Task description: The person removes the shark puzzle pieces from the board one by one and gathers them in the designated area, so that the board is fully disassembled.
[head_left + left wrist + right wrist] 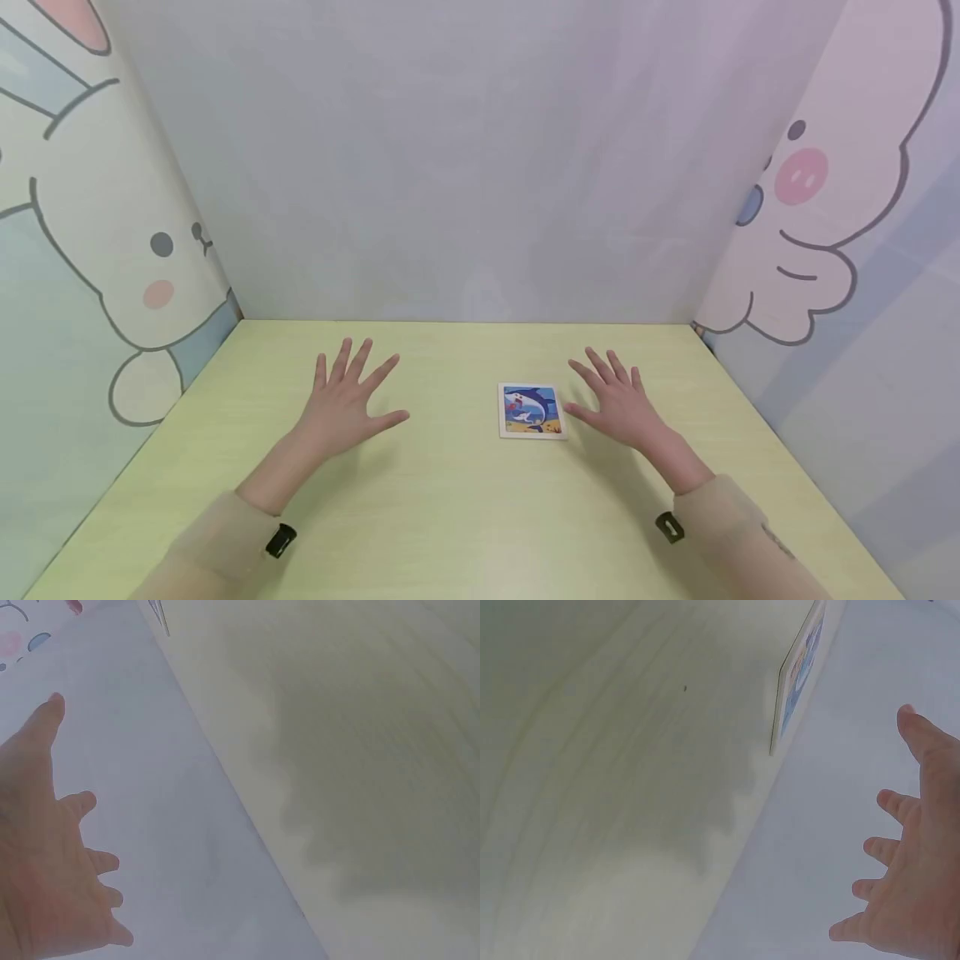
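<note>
One square, white-bordered picture tile (pixel 532 411) is laid flat on the single pale yellow-green tabletop (pixel 450 500); a blue-and-white shark is printed on its face, with a smaller sea animal beneath. Two bare hands are presented, one on each side of the tile. The left hand (pixel 341 417) is positioned at 9 o'clock from the tile, well apart from it; all five fingers are spread wide. The right hand (pixel 621 408) is positioned at 3 o'clock, near the tile, likewise empty with five fingers spread wide. Two beige sleeves (pixel 225 537) are cut off by the lower edge of the head view; one black fitting (pixel 281 541) is seen at each. One grey back panel (pixel 465 167) is set at 12 o'clock. Two cartoon animals are printed on the side panels, both cropped: a white rabbit (pixel 97 233) toward 10 o'clock and a white figure (pixel 832 208) at 2 o'clock. In the right wrist view, the tile is cut off at 12 o'clock and its print is foreshortened, hard to make out. Each hand is cropped in its own wrist view.
</note>
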Tool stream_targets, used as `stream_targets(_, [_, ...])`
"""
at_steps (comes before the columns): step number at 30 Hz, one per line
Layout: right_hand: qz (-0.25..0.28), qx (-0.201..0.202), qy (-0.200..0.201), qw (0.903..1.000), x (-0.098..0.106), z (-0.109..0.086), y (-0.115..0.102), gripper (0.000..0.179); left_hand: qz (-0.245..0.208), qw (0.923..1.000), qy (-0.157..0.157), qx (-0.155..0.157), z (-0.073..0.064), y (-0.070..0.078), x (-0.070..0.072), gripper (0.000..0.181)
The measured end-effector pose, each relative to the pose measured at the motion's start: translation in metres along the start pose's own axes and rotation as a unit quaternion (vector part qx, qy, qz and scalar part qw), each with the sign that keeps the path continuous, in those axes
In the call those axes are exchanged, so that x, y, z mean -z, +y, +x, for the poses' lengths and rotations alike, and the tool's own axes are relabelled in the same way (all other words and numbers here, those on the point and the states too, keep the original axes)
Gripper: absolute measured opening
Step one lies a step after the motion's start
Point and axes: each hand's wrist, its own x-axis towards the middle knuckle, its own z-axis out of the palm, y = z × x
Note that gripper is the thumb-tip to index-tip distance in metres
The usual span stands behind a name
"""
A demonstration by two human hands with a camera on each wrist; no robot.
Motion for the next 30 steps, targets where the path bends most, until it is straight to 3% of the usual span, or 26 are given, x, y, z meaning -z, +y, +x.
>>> stream_targets(7, [0.048,0.01,-0.026,0.9985,-0.005,0.01,-0.004,0.076,-0.003,0.9996,-0.012,-0.025,0.021,0.013,0.0,0.083])
stream_targets(14, [0.088,0.056,-0.035,0.994,-0.018,0.023,-0.003,0.077,-0.019,0.9988,-0.016,-0.043,0.047,0.03,-0.012,0.084])
stream_targets(21, [0.115,0.057,-0.102,0.9864,-0.029,0.035,-0.006,0.082,-0.024,0.9977,-0.045,-0.043,0.074,0.053,-0.028,0.089])
stream_targets(30, [0.108,0.071,-0.163,0.978,-0.039,0.049,-0.001,0.084,-0.09,0.991,-0.08,-0.058,0.099,0.079,-0.054,0.085])
